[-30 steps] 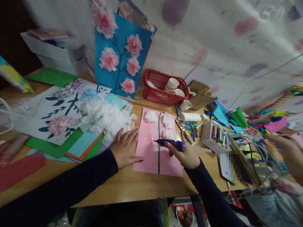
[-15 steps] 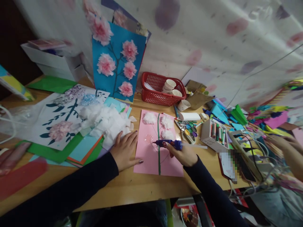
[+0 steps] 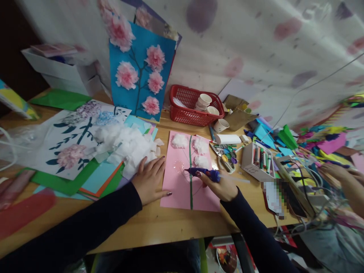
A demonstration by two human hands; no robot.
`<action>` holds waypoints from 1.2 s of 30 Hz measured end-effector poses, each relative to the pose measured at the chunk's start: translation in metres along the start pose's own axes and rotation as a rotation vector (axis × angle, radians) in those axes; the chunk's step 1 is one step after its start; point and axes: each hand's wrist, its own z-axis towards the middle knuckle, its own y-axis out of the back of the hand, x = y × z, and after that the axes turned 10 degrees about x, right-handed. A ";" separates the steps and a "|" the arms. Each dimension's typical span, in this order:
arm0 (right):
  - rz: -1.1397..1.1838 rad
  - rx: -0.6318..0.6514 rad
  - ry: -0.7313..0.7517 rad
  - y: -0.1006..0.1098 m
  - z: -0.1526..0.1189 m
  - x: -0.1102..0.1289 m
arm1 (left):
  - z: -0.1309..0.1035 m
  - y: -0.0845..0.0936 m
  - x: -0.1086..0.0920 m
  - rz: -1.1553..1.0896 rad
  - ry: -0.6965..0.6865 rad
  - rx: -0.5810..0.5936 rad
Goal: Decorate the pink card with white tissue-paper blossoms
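A pink sheet of paper (image 3: 178, 193) lies in front of me, with a green painted stem (image 3: 191, 193) and thin pencil lines on it. Three white tissue-paper flowers (image 3: 200, 145) sit on its upper part. My right hand (image 3: 220, 184) grips a blue hot glue gun (image 3: 209, 174), a clear glue stick trailing from its back. The nozzle points left, just beside a ring of clear glue (image 3: 179, 167). My left hand (image 3: 150, 181) lies flat with spread fingers, its thumb at the sheet's left edge. Close by it is a heap of white tissue pieces (image 3: 136, 149).
Behind stand a blue flower picture (image 3: 122, 100) and a red basket (image 3: 187, 120) with paper cups. Scissors (image 3: 226, 163), a box of markers (image 3: 251, 167) and cables lie to the right. Another person's hand (image 3: 337, 174) is at the far right. Coloured papers (image 3: 62, 180) lie left.
The glue gun's nozzle has shifted very slightly right, away from the glue ring. My left hand stays in place.
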 end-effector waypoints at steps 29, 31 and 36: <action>-0.047 -0.026 0.019 -0.002 0.000 0.001 | 0.000 0.003 -0.001 -0.046 0.015 0.018; -0.028 -0.010 0.036 -0.002 -0.001 0.001 | -0.001 0.003 -0.001 -0.043 0.011 0.021; -0.024 -0.014 0.034 0.000 0.002 -0.001 | -0.001 0.002 -0.001 -0.020 0.013 0.012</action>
